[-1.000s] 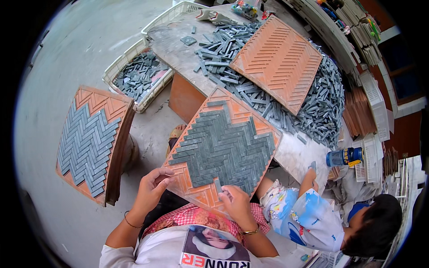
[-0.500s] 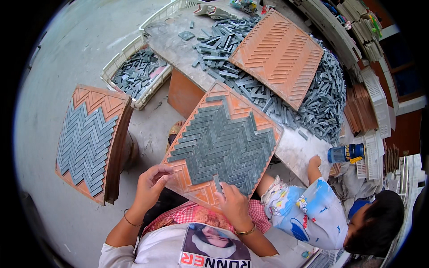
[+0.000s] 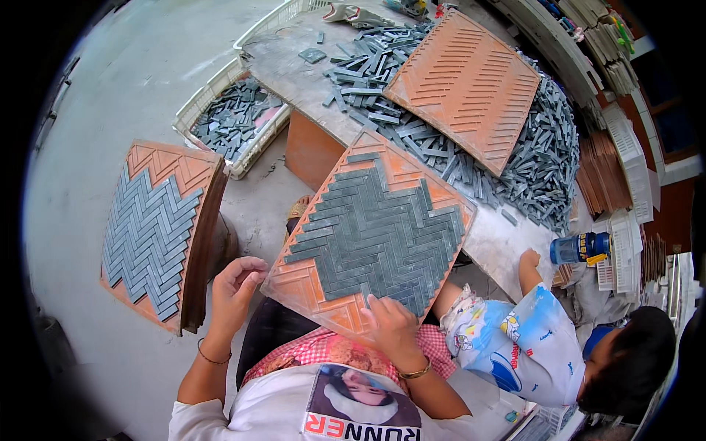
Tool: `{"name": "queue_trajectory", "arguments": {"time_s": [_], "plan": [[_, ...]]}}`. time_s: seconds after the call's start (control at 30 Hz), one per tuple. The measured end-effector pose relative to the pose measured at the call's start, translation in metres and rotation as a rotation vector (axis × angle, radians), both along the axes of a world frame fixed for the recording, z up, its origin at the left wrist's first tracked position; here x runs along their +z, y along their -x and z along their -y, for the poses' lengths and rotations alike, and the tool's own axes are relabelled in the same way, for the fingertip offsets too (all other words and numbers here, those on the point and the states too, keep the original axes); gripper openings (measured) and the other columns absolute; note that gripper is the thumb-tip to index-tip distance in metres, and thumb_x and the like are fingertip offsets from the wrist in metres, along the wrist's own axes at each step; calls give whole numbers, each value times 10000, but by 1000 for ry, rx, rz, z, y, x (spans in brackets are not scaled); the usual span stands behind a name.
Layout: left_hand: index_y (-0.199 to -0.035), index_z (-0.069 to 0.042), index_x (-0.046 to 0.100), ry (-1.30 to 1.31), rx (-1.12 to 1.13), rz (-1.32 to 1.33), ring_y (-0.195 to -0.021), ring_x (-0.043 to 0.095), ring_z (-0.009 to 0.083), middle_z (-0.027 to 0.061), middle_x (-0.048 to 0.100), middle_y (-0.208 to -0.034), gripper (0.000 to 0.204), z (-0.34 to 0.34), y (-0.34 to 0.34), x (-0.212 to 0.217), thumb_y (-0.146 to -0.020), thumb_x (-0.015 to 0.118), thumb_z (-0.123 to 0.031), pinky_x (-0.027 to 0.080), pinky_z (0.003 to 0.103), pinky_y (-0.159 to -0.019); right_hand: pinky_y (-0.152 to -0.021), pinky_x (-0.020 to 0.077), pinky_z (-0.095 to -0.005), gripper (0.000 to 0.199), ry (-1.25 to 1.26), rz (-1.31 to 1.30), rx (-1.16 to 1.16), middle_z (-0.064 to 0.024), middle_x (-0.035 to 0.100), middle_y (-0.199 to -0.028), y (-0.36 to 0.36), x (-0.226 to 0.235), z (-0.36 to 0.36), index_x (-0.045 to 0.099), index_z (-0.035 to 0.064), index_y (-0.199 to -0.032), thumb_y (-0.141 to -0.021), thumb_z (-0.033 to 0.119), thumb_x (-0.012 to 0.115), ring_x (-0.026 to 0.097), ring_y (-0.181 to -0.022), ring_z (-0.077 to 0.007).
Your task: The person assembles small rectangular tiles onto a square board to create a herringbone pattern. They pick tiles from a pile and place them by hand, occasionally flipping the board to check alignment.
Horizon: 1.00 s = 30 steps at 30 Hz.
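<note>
On my lap rests a tilted orange mould tray (image 3: 294, 283), mostly filled with dark grey-green tile strips (image 3: 382, 228) in a herringbone pattern. Bare orange slots show at its near and left corners and along the far edge. My right hand (image 3: 393, 327) is over the near part, thumb and fingers pinched at the end of a tile strip (image 3: 365, 300) by the laid rows; the fingers mostly hide that strip. Beside the tray's left corner, my left hand (image 3: 237, 285) hovers with fingers loosely curled and nothing visible in them.
At left, a filled tray (image 3: 151, 239) tops a stack. Loose strips (image 3: 540, 147) are heaped on the table (image 3: 294, 81) under another mould tray (image 3: 463, 88). A crate (image 3: 243, 158) holds more pieces. A child (image 3: 529, 345) sits at right, reaching toward a blue bottle (image 3: 577, 248).
My right hand has shifted slightly right and down, and less of the strip in its fingers shows. My left hand has drawn off the tray's corner, its fingers more curled.
</note>
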<state>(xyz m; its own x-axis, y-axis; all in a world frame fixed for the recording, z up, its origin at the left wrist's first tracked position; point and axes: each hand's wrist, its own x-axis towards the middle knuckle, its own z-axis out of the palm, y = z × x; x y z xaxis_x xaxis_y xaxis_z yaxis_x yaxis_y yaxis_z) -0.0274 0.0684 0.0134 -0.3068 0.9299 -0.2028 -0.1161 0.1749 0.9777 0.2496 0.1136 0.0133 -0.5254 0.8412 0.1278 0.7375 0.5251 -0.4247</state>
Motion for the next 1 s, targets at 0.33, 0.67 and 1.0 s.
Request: {"name": "queue_trajectory", "arguments": {"time_s": [0.33, 0.67, 1.0], "plan": [[-976, 30, 574, 91, 73, -105, -830, 579, 116, 66, 607, -917, 161, 19, 23, -25, -853, 510, -52, 462, 243, -764, -595, 476, -335, 112, 85, -259, 43, -95, 590, -776, 21, 12, -11, 615, 17, -802, -706, 31, 670, 588, -681, -254], [-980, 27, 578, 82, 82, -87, -847, 584, 127, 72, 613, -918, 175, 21, 19, -35, -858, 531, -91, 467, 251, -766, -635, 472, -353, 208, 120, -124, 290, -97, 546, -820, 51, 3, -21, 579, 29, -872, -686, 67, 664, 562, -754, -272], [-946, 52, 581, 87, 83, -71, -842, 594, 135, 75, 615, -900, 153, 18, 14, -30, -838, 512, -30, 469, 257, -770, -646, 450, -346, 220, 23, -27, 443, -79, 519, -807, 44, 0, -36, 565, 40, -857, -649, 27, 633, 530, -753, -256]]}}
